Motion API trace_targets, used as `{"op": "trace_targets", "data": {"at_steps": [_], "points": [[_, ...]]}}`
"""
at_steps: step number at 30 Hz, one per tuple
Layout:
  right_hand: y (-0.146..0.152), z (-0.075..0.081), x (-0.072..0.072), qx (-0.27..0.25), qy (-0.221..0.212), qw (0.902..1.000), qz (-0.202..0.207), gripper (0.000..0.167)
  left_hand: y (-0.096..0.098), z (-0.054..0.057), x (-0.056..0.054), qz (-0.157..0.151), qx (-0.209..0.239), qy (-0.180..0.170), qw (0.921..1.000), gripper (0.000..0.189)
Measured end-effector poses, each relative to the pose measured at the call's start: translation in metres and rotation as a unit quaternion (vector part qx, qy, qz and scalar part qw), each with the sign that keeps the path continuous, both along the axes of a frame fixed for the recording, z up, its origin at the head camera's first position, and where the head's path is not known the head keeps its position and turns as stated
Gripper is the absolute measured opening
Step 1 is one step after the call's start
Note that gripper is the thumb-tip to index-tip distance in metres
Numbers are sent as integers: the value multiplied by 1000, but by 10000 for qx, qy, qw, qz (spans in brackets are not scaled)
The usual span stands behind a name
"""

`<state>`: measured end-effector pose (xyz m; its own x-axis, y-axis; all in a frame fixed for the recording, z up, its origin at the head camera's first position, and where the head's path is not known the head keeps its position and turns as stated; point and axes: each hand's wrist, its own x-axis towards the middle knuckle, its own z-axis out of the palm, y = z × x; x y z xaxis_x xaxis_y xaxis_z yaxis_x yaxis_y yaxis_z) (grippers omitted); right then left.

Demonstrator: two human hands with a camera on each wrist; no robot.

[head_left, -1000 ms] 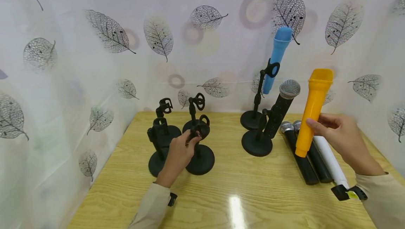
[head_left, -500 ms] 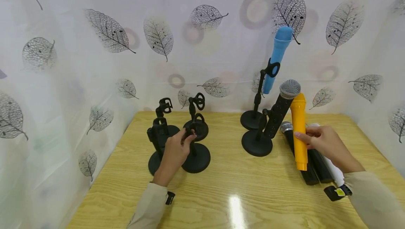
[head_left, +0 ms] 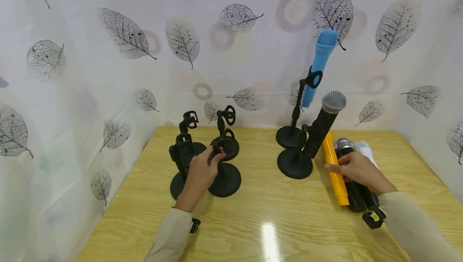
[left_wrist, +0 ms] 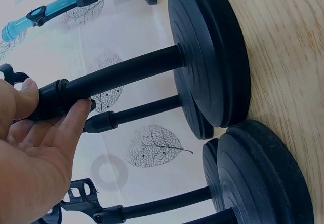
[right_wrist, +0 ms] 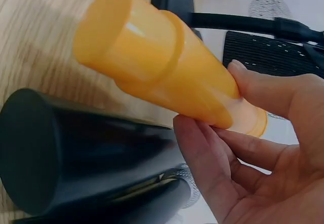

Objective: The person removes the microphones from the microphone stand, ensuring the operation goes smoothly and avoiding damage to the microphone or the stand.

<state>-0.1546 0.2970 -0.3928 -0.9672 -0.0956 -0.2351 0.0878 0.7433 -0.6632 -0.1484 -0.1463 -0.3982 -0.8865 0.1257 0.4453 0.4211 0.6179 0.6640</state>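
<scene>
My right hand [head_left: 359, 171] pinches a yellow microphone [head_left: 334, 173] between thumb and fingers, low at the right of the table. Its head is partly hidden behind a black microphone [head_left: 320, 129] that leans in a stand. In the right wrist view the yellow microphone's tail end [right_wrist: 106, 36] points toward the table, beside a black microphone [right_wrist: 91, 153] lying there. My left hand [head_left: 200, 173] grips the upper part of a black microphone stand [head_left: 225, 179], just below its clip. The left wrist view shows thumb and fingers round that stand's collar [left_wrist: 50, 100], its round base [left_wrist: 207, 51] near the tabletop.
Several more black stands [head_left: 181, 181] cluster at the left. Behind the black microphone's stand, a blue microphone [head_left: 320, 63] sits in another clip. Dark microphones [head_left: 356, 197] and a white one [head_left: 365, 151] lie at the right. A leaf-print curtain [head_left: 249, 61] backs the table [head_left: 267, 209].
My right hand has lowered the yellow microphone leftward, down beside the lying microphones. The left hand shifted its stand slightly left, then stayed. The lying microphones have moved a little.
</scene>
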Motion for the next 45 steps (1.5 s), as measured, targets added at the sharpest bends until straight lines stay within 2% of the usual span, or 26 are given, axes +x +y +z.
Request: {"op": "trace_targets", "data": {"at_steps": [5, 8, 13, 17, 24, 30, 35, 41, 45], "points": [[-5, -4, -2, 295, -63, 9995, 45, 47, 0, 0, 0, -48, 15, 78, 10000, 21], [-8, -6, -3, 514, 35, 9985, 201, 41, 1, 1, 1, -76, 24, 131, 9999, 21], [-12, -9, -3, 1029, 292, 9936, 361, 43, 2, 2, 2, -54, 32, 67, 10000, 21], [-15, -12, -4, 1321, 287, 9903, 306, 45, 4, 3, 3, -49, 52, 15, 10000, 21], [-17, -20, -4, 1381, 237, 9900, 148, 48, 5, 3, 3, -45, 99, 3, 9999, 20], [-19, -20, -5, 1416, 288, 9893, 187, 50, 6, 3, 3, -18, 158, -137, 9998, 20], [-19, -17, -6, 1365, 206, 9902, 231, 45, 6, 4, 7, 229, -183, -312, 9991, 24], [-16, -12, -6, 1272, 328, 9909, 301, 44, 2, 4, 19, 693, -842, -433, 9931, 37], [-12, -8, -5, 1030, 429, 9931, 348, 46, -2, 4, 29, 887, -1247, -459, 9872, 30]]}}
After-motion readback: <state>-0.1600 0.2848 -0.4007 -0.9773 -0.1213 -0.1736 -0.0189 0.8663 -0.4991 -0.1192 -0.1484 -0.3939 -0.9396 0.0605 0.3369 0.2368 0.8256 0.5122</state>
